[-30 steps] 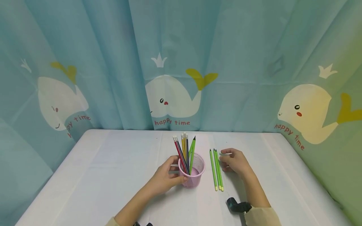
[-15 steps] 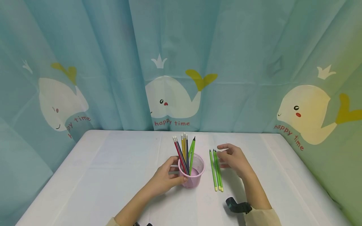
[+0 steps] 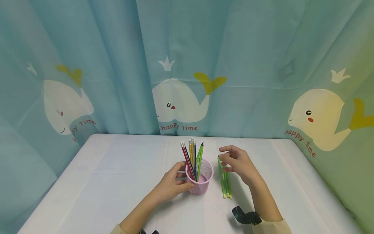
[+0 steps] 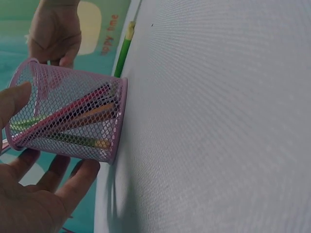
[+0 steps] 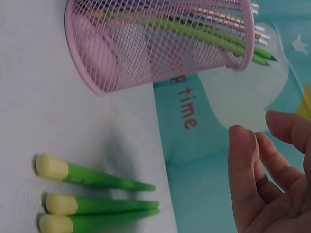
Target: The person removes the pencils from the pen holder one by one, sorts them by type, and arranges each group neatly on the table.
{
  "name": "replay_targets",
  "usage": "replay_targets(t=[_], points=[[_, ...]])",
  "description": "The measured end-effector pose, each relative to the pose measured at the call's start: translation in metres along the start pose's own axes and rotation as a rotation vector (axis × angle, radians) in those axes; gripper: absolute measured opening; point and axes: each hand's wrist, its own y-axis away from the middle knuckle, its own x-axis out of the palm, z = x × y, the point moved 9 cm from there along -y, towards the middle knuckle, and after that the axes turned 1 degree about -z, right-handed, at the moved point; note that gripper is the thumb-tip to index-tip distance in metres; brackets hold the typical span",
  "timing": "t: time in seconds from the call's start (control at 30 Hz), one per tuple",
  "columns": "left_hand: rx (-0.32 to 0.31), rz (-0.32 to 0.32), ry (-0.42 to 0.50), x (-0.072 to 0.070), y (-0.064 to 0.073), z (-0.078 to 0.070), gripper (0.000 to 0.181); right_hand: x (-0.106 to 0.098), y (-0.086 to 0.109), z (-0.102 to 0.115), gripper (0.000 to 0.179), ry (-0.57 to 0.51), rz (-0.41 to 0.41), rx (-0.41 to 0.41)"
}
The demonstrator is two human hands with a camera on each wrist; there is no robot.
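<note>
A pink mesh pencil cup (image 3: 201, 189) stands upright on the white table, holding red, dark blue, yellow and green pencils (image 3: 193, 158). My left hand (image 3: 168, 186) grips its left side, with the thumb near the rim and fingers around the wall in the left wrist view. Three green pencils (image 5: 109, 204) with pale yellow ends lie side by side to the right of the cup, dark tips pointing away. Above their tip ends hovers my right hand (image 3: 239, 164), fingers loosely bent, a gap between thumb and forefinger, nothing held. It partly hides the pencils in the head view.
Behind the table (image 3: 122, 182) hangs a blue-green curtain (image 3: 248, 48) printed with whales. A black wrist camera (image 3: 245, 216) sits on the right forearm, low over the table.
My right hand has moved left and slightly farther away, from beside the green pencils to over their tips. The left hand keeps its grip on the pencil cup.
</note>
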Motion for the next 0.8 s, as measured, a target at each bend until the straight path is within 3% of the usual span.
replay_targets(t=[0.43, 0.8], points=[[0.013, 0.000, -0.011, 0.000, 0.000, 0.000, 0.066, 0.019, 0.002, 0.012, 0.030, 0.037, 0.039, -0.117], [0.016, -0.002, -0.005, 0.000, 0.000, 0.000, 0.065, 0.032, 0.001, 0.014, 0.031, 0.041, 0.055, -0.151]])
